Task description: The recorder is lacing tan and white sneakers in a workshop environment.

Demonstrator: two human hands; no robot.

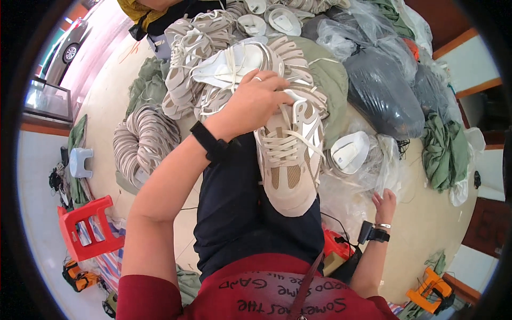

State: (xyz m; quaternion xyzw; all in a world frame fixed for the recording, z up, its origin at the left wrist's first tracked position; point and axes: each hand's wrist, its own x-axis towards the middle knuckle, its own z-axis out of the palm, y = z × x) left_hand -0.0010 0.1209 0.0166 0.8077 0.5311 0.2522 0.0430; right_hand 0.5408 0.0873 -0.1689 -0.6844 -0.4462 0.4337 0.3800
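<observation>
My left hand point(257, 102), a ring on one finger, is closed on the collar of a beige and white sneaker upper point(290, 176). The upper lies over my dark trousers with its toe toward me and its pale laces threaded. Just beyond that hand, a pile of similar uppers point(290, 58) has a white inner sole piece point(229, 66) tied with lace on top. Off to the right, my right hand point(385, 205) is held low, fingers apart, beside a clear plastic bag point(386, 165). Whether its fingertips touch the plastic is hard to see.
A stacked bundle of uppers point(146, 141) stands on the floor at left, near a red stool point(92, 228) and a small pale blue stool point(81, 162). Dark plastic-wrapped sacks point(381, 93) and green cloth point(445, 152) lie at right. An orange stool point(431, 290) is at lower right.
</observation>
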